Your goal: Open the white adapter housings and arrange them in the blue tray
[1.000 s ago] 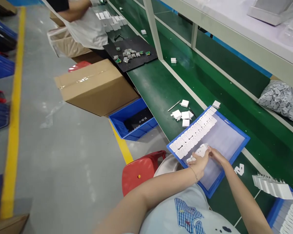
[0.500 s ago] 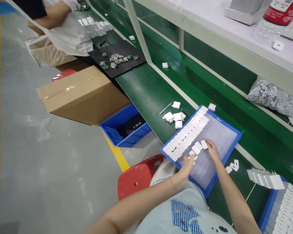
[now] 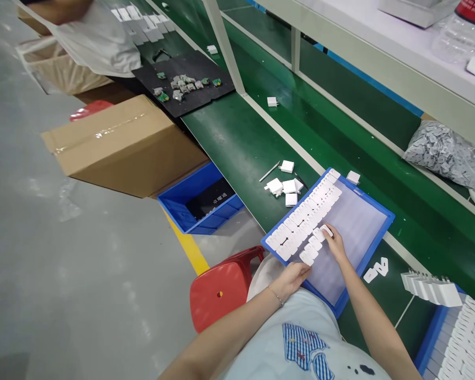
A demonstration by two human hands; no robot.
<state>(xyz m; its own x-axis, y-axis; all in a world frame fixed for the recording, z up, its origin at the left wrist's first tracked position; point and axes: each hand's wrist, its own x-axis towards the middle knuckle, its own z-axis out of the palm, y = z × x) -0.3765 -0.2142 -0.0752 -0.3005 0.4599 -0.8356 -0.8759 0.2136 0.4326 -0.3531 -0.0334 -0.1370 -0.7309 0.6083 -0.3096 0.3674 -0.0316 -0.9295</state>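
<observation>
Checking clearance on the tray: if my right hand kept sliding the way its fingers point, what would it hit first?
Probably the long rows of white parts just beyond the right hand; depth is unclear.

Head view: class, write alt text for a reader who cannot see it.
Both hands, left hand and right hand, press a short row of white parts into a blue tray on a green bench, beside two longer rows. Loose parts lie beyond.

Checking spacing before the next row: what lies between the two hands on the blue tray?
In the head view, a short row of white pieces runs from left hand to right hand on the blue tray.
</observation>
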